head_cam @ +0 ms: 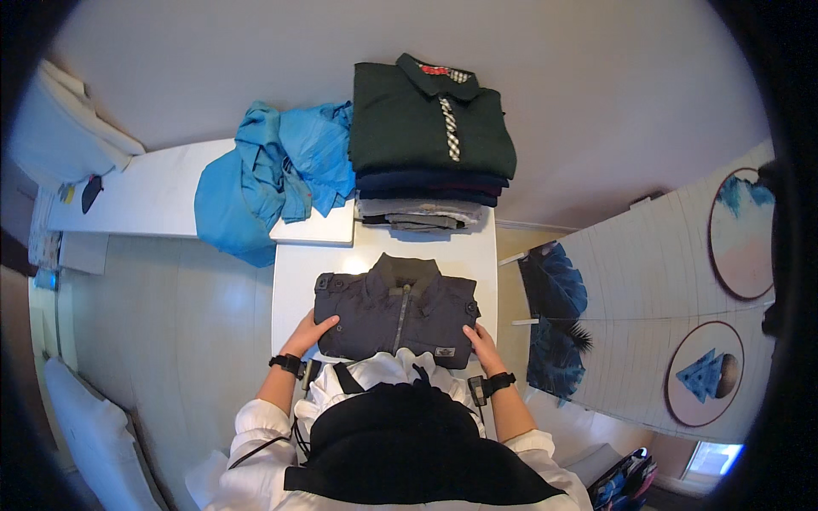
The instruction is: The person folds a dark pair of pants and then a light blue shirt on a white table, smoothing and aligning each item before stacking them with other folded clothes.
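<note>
A dark grey zip-front jacket, folded into a rectangle with its collar away from me, lies at the near end of the white table. My left hand grips its left edge, thumb on top and fingers hidden beneath. At the right edge my right hand holds it the same way. Beyond the jacket stands a stack of folded clothes, topped by a dark green polo shirt with a checked placket.
Crumpled blue cloth lies left of the stack on a long white surface, partly hanging over its edge. A small black object sits farther left. A cabinet with printed panels stands to the right.
</note>
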A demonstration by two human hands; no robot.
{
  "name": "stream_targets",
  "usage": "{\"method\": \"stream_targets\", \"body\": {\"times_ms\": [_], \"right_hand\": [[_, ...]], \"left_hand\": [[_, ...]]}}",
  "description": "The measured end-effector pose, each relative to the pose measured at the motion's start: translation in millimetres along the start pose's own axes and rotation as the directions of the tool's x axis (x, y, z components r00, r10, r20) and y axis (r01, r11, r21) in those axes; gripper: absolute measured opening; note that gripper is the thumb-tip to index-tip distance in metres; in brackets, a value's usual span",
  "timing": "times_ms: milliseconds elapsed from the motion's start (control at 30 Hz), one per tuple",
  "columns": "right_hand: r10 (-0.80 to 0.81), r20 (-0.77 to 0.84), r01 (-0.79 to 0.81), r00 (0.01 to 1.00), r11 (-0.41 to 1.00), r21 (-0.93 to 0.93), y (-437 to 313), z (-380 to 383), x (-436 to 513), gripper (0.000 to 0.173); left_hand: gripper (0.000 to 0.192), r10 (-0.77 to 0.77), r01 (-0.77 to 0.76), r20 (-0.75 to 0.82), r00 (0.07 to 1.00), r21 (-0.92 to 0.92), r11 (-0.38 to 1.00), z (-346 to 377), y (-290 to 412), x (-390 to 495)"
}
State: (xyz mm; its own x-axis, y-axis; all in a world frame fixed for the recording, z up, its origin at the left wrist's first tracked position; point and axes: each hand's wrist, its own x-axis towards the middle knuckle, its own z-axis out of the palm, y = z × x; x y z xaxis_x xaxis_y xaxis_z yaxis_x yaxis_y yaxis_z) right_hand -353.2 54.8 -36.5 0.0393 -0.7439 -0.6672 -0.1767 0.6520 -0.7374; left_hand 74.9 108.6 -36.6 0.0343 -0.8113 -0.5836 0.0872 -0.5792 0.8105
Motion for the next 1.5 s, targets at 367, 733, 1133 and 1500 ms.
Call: {"method": "stream_targets", "body": {"times_ms": [367,733,1133,1500], "right_hand": [[0.114,0.329,-0.236,0.938,0.903,0.359,-10,8,11,0.072],[-0.236,0.095,0.147,0.967,0.824,0.548,-70,-20,-28,0.066],[-0.555,0.176,0.364,0.813,0.721,0.59,-436,-14,43,0.048],[-0.301,0.212,0.173,0.93,0.866,0.469,-417,-19,163,0.042]], "left_hand": [[0.051,-0.301,0.373,0.234,0.925,-0.4,0.837,9,13,27],[0.076,0.23,-0.168,0.224,0.947,-0.263,0.95,31,124,-14],[0.05,0.442,-0.331,0.139,0.886,-0.477,0.814,20,431,86],[0.059,0.291,-0.231,0.075,0.954,-0.432,0.872,14,380,195]]}}
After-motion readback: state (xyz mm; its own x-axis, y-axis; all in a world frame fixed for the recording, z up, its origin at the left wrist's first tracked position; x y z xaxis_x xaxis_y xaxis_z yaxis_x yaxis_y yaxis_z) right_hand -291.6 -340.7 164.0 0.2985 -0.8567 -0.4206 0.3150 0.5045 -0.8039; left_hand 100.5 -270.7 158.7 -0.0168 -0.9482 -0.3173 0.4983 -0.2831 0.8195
